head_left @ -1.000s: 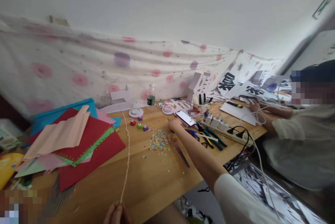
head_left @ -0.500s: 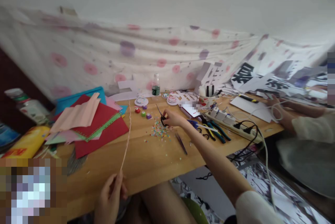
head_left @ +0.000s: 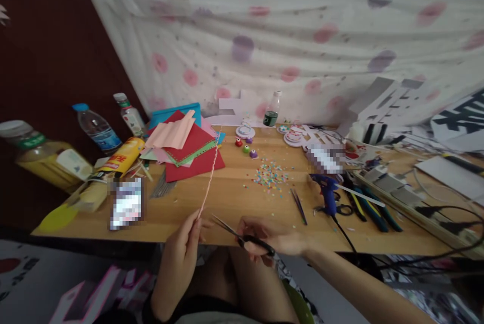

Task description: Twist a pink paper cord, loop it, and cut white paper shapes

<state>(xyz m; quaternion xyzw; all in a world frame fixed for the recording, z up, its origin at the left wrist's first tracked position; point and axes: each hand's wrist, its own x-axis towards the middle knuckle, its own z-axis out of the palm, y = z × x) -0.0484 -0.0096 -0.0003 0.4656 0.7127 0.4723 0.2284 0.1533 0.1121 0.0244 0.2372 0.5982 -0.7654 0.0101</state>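
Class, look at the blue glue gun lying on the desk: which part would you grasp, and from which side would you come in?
Grip the glue gun by its handle, probably coming from above on the near side. It lies flat on the desk, its cord trails toward the near edge, and pliers crowd its right, so the left and top look freer.

A thin pink twisted paper cord (head_left: 209, 177) runs taut across the wooden tabletop, its near end pinched up. Black-handled steel scissors (head_left: 242, 233) point their open blades at that end.

Paper stack (head_left: 189, 147) on table (head_left: 234, 203) left of confetti (head_left: 270, 177); bottles (head_left: 96, 129) further left; pliers (head_left: 372, 208) right.
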